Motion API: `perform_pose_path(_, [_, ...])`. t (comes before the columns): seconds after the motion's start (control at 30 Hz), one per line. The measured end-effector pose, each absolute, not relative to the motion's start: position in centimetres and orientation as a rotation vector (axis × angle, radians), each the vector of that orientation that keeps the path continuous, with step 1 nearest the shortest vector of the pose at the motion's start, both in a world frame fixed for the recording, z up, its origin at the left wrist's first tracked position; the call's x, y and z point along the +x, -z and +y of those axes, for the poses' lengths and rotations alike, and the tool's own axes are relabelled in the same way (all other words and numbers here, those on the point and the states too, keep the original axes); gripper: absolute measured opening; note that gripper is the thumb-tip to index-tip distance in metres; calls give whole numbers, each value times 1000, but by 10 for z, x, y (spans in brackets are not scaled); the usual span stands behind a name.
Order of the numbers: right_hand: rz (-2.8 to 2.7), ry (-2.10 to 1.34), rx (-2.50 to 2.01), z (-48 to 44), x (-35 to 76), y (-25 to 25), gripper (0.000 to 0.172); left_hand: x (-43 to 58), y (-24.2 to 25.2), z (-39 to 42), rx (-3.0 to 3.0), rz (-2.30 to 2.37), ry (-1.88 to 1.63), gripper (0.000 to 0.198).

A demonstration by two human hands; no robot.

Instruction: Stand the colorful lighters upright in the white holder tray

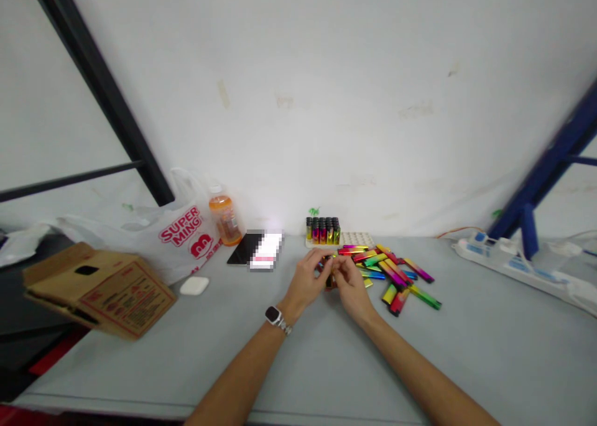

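My left hand and my right hand meet over the grey table, fingers pinched together round a small reddish lighter held between them. A watch sits on my left wrist. Just right of my hands lies a pile of several shiny multicoloured lighters. Behind the hands stands a white tray with a block of upright lighters filling its left end.
A dark phone and a blurred card lie left of the tray. Further left are an orange drink bottle, a white plastic bag, a white earbud case and a cardboard box. A power strip lies at right.
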State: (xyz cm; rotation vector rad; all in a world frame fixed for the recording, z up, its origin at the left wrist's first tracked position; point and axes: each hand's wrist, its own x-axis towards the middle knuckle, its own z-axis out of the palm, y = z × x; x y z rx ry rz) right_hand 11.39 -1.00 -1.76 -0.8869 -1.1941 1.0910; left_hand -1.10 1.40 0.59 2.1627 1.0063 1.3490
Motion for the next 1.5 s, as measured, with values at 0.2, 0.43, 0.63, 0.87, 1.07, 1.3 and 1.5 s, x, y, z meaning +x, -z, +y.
perform_pose_path(0.2, [-1176, -1005, -946, -7, 119, 19, 23, -26, -13, 28, 2027, 980, -1371, 21])
perform_pose_path(0.43, [-1299, -865, -1056, -5, 128, 14, 19, -55, -34, 81, 1914, 1050, -1422, 20])
perform_pose_path(0.63, [-1385, -868, -1085, -7, 125, 14, 17, -65, -38, 133, 2113, 1071, -1252, 15])
perform_pose_path(0.87, [-1407, -862, -1084, -5, 127, 16, 15, -60, -21, 154, 2158, 1062, -1244, 12])
perform_pose_path(1.07, [-1433, -839, -1091, -5, 128, 15, 12, -60, -10, 153, 2154, 1111, -1276, 12])
perform_pose_path(1.3, [-1515, -695, -1192, 0, 140, 13, 10, -56, -2, 145, 2240, 1159, -1323, 15])
perform_pose_path(1.5, [-1934, -354, -1313, -3, 169, 1, 30, -53, -6, 131, 2514, 1329, -1296, 24])
